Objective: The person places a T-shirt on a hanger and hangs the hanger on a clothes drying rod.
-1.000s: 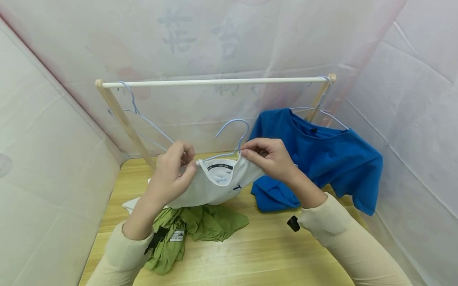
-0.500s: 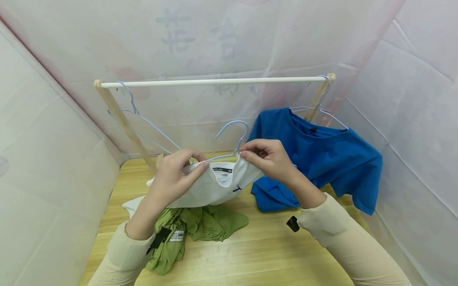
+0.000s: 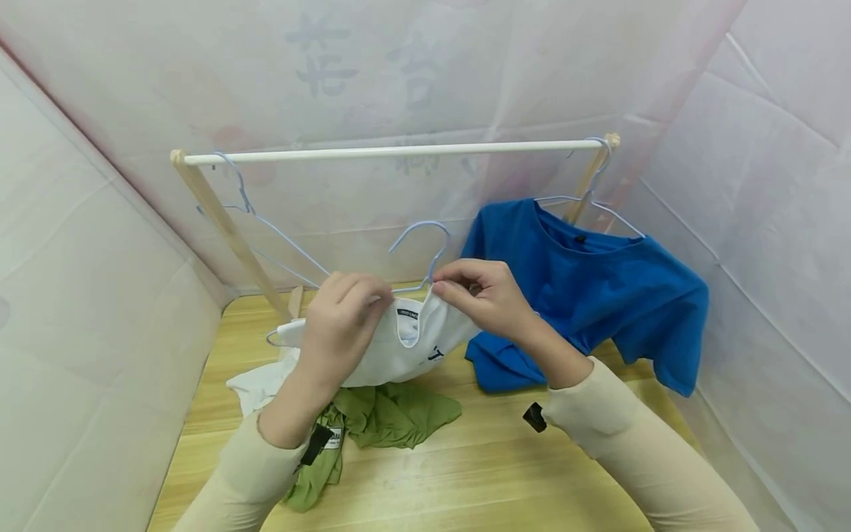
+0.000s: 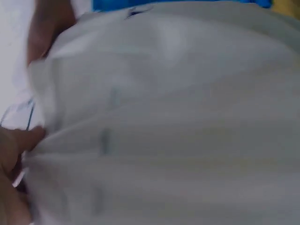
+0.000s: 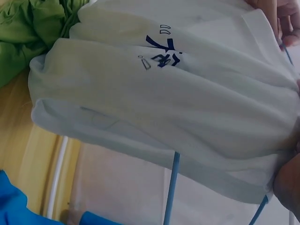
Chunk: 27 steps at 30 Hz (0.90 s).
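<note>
A white T-shirt [image 3: 379, 362] with a small dark print is draped over a light-blue hanger [image 3: 429, 223], whose hook stands up above the neckline. My left hand [image 3: 335, 329] pinches the collar at its left side. Opposite it, my right hand [image 3: 485, 297] pinches the collar's right side, close to the base of the hook. In the left wrist view the white cloth [image 4: 178, 117] fills most of the picture. The right wrist view has the shirt front [image 5: 117, 89] with its print, and a hanger wire passing out from under the fabric.
Behind is a rack with a white rod [image 3: 399, 151]. A bare hanger [image 3: 286, 238] hangs at its left end, a blue T-shirt [image 3: 598, 288] on a hanger at its right. A crumpled green garment [image 3: 405, 421] lies on the wooden table [image 3: 465, 480]. Fabric walls surround it.
My left hand has moved right along the collar toward the right hand, and the neck opening looks narrower. The hanger hook and right hand have shifted slightly left.
</note>
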Motion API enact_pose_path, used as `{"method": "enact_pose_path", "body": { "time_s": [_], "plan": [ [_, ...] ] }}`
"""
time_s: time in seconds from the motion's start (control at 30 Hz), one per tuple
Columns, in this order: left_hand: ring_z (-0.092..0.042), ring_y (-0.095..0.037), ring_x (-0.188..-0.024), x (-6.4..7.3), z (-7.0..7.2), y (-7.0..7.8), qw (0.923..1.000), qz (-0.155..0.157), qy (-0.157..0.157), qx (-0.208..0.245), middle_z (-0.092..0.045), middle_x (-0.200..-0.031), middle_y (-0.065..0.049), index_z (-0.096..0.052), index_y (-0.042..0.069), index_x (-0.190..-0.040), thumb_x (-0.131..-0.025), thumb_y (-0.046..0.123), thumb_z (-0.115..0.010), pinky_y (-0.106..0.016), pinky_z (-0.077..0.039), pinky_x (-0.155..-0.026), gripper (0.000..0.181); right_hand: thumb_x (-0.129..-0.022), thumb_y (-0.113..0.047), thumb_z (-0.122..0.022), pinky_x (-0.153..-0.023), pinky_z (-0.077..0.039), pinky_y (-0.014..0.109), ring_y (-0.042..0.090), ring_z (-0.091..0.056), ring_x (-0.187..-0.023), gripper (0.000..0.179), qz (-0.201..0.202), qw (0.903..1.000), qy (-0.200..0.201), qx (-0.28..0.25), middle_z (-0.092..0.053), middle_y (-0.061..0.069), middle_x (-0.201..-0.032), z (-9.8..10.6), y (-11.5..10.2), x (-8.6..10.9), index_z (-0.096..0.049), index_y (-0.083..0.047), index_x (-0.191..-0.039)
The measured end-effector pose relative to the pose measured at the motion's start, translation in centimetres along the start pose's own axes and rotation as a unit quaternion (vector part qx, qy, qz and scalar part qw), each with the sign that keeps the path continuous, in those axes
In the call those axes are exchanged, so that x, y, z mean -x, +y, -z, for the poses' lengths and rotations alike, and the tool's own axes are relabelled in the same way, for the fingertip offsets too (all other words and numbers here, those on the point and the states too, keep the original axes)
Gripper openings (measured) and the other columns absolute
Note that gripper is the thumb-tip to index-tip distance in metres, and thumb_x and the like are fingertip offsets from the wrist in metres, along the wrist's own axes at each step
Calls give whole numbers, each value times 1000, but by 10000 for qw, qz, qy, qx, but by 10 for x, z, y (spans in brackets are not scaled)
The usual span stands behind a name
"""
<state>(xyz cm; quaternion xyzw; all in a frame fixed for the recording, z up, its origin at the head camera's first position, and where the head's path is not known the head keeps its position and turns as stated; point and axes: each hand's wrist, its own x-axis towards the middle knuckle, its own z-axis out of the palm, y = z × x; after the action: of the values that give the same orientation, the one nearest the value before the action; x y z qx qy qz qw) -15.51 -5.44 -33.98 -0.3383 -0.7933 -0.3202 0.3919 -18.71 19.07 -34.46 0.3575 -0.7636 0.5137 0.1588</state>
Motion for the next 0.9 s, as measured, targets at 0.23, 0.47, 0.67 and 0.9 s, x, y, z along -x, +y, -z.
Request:
{"method": "enact_pose_path", "body": {
  "time_s": [0.23,0.47,0.67,0.9],
  "plan": [
    [-65,-27,-78,1,-14,8,9822,-1107,1516,-67,-75,-86,-8,-73,4,-78,-83,-6,-76,-31,-55,-74,11,-95,-11,-68,-58,-53,27,11,-63,-68,9,-536,9982,187,179,-73,0,-89,-8,-5,1,-75,-9,-100],
    [-67,-31,-85,4,-23,13,9798,-1404,1395,271,-76,-90,-8,-74,4,-80,-80,-6,-78,-32,-56,-86,10,-97,-12,-66,-60,-55,28,11,-65,-70,12,-667,9973,284,152,-74,1,-92,-11,-7,0,-74,-8,-104],
    [-67,-32,-96,-2,-18,14,9830,-1534,835,574,-74,-102,-12,-73,1,-94,-79,2,-80,-34,-54,-93,16,-96,-11,-67,-58,-54,26,11,-65,-69,10,-426,9987,283,27,-74,2,-90,-4,-7,0,-74,-8,-103],
    [-61,-29,-90,-14,10,3,9953,-575,119,-774,-72,-104,-6,-73,9,-107,-89,26,-74,-41,-51,-78,26,-95,-10,-68,-57,-53,24,11,-63,-66,9,-43,9998,85,-163,-73,3,-91,6,-8,-2,-75,-8,-101]
  ]
}}
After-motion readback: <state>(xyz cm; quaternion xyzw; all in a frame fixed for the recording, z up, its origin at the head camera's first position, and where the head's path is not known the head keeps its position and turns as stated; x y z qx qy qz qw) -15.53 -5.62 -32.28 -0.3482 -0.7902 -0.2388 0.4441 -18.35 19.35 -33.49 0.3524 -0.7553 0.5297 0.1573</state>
